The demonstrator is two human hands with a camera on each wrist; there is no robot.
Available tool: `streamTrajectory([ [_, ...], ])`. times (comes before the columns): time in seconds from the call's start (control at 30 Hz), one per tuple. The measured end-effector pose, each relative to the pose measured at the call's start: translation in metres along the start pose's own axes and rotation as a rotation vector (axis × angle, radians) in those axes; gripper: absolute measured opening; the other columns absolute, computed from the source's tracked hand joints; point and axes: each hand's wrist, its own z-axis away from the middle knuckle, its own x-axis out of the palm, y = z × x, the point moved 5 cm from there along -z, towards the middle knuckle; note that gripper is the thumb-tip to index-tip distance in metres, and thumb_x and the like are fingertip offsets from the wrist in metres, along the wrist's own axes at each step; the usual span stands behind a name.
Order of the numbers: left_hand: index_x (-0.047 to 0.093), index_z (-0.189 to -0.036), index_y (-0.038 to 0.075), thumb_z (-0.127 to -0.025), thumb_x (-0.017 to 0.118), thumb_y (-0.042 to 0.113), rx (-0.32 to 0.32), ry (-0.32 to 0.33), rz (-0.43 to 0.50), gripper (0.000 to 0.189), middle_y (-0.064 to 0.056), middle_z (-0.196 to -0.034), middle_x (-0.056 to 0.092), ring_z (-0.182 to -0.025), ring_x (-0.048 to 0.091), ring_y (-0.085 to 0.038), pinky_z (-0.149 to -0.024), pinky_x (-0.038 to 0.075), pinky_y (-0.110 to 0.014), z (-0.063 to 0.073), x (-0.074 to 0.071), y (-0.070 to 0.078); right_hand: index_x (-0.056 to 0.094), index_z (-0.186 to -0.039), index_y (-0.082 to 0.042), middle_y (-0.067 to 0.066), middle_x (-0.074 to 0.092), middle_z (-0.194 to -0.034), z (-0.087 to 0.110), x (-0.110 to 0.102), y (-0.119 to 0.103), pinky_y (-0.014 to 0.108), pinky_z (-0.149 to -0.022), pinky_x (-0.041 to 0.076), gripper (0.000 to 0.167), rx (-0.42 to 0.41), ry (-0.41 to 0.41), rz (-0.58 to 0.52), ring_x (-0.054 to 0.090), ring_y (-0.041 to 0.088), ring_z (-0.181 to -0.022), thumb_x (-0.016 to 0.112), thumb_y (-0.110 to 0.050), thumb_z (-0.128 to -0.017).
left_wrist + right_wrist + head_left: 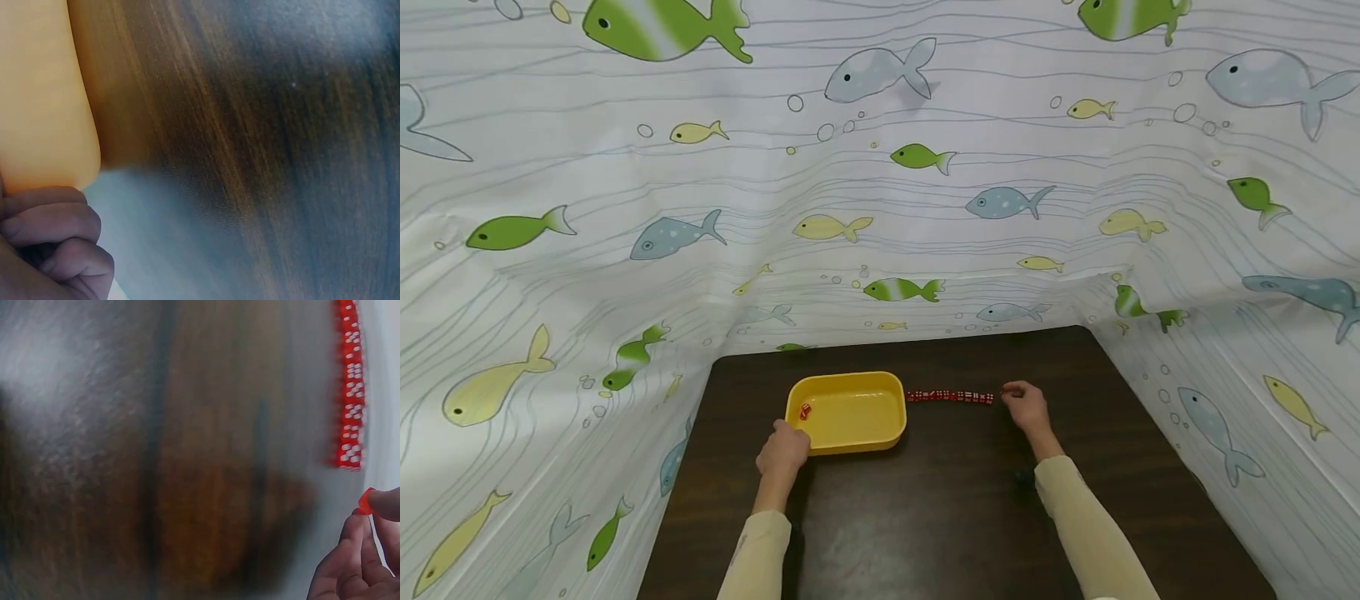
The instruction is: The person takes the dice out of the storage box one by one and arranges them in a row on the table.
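My left hand (784,450) grips the near left corner of a yellow tray (850,414), its fingers curled at the rim. Inside the tray, near its left wall, lie a few red dice (805,411). To the right of the tray runs a row of red dice (951,396) with white pips, set side by side. At the right end of that row, my right hand (1026,406) pinches a single red die (367,501) between thumb and fingertips. In the right wrist view, a small gap parts this die from the row's end.
A dark wood-grain table (925,517) carries everything. White cloth (880,183) printed with fish hangs behind it and along both sides. A small dark object (1024,476) shows beside the right sleeve; its kind is unclear.
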Motion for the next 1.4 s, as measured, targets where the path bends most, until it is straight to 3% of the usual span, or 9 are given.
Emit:
streamTrajectory([
  [0.23,0.039,-0.139,-0.009,-0.104,0.044,0.024,-0.006,0.005,0.016,0.049,-0.019,-0.09,0.055,-0.075,0.056,-0.034,-0.075,0.046,-0.047,0.003,0.003,-0.004,0.069,-0.13,0.002,0.026,0.067,-0.13,-0.002,0.007,0.004,0.055,-0.094,0.051,0.029,0.008,-0.003,0.034,0.063,0.042,-0.115,0.059,-0.011,-0.107],
  [0.43,0.039,-0.138,-0.01,-0.104,0.044,0.024,0.011,0.013,0.018,0.048,-0.019,-0.09,0.055,-0.075,0.056,-0.035,-0.074,0.046,-0.047,0.0,-0.001,-0.001,0.068,-0.132,0.0,0.027,0.065,-0.136,-0.002,0.011,0.0,0.058,-0.097,0.051,0.029,-0.004,-0.022,0.079,0.062,0.045,-0.12,0.058,-0.013,-0.107],
  [0.67,0.039,-0.138,-0.009,-0.106,0.044,0.025,0.022,0.02,0.012,0.047,-0.021,-0.093,0.057,-0.078,0.058,-0.036,-0.076,0.047,-0.049,-0.002,-0.007,0.006,0.065,-0.137,0.0,0.026,0.064,-0.131,-0.004,0.011,-0.001,0.054,-0.091,0.05,0.033,-0.011,-0.035,0.096,0.063,0.041,-0.114,0.059,-0.012,-0.106],
  [0.93,0.039,-0.14,-0.01,-0.106,0.045,0.024,0.013,0.006,0.018,0.049,-0.021,-0.094,0.057,-0.078,0.057,-0.035,-0.076,0.047,-0.048,0.0,-0.005,0.007,0.059,-0.144,0.001,0.03,0.058,-0.14,0.002,0.013,0.004,0.06,-0.098,0.049,0.04,-0.003,-0.026,0.097,0.059,0.047,-0.125,0.059,-0.01,-0.106],
  [1.1,0.039,-0.141,-0.009,-0.105,0.047,0.024,-0.002,0.004,0.013,0.05,-0.02,-0.093,0.057,-0.077,0.057,-0.035,-0.078,0.047,-0.049,0.001,-0.002,0.003,0.055,-0.146,0.004,0.038,0.037,-0.154,0.007,0.017,0.004,0.065,-0.107,0.044,0.045,0.013,0.036,0.07,0.048,0.053,-0.134,0.06,-0.014,-0.105],
  [1.23,0.038,-0.141,-0.01,-0.104,0.047,0.024,-0.005,-0.004,0.009,0.051,-0.02,-0.092,0.057,-0.076,0.057,-0.035,-0.075,0.047,-0.047,0.002,-0.001,0.0,0.056,-0.147,0.001,0.035,0.029,-0.159,0.012,0.026,-0.004,0.066,-0.112,0.039,0.047,0.017,0.092,0.023,0.039,0.053,-0.141,0.06,-0.02,-0.105],
  [1.4,0.039,-0.14,-0.011,-0.103,0.047,0.023,-0.003,0.001,0.011,0.05,-0.02,-0.091,0.056,-0.076,0.057,-0.035,-0.074,0.047,-0.047,0.002,-0.002,-0.002,0.065,-0.142,-0.005,0.026,0.037,-0.159,0.018,0.046,-0.035,0.064,-0.099,0.046,0.04,-0.123,0.157,0.081,0.04,0.048,-0.144,0.06,-0.019,-0.104],
])
